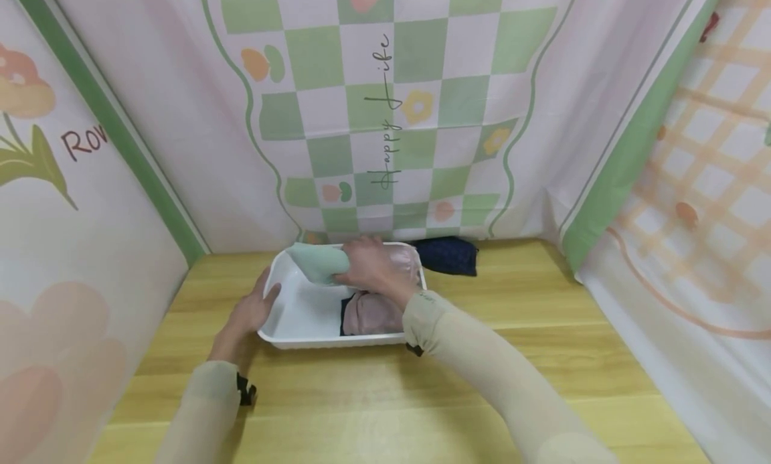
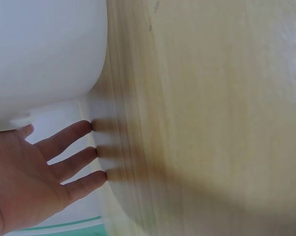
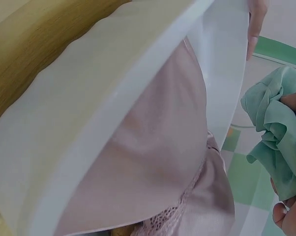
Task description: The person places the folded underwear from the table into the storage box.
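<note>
My right hand (image 1: pixel 370 266) grips a crumpled mint-green cloth piece (image 1: pixel 316 262) above the far side of a white plastic bin (image 1: pixel 298 310). In the right wrist view, fingers and thumb pinch the soft folds of this green cloth (image 3: pixel 278 125). At the bin's left end is my left hand (image 1: pixel 251 310), its thumb by the rim. The left wrist view shows that hand (image 2: pixel 27 191) with straight, spread fingers beside the bin's outer wall. Inside the bin's right half lie a folded pink satiny fabric piece (image 1: pixel 376 315) with lace trim (image 3: pixel 170 219) and another pink piece (image 1: pixel 405 258).
A dark navy cloth item (image 1: pixel 447 255) lies on the wooden table (image 1: pixel 512 370), just right of the bin by the back curtain (image 1: pixel 415 149). Printed curtains also stand along the left and right sides. Dark fabric shows beneath the front pink piece.
</note>
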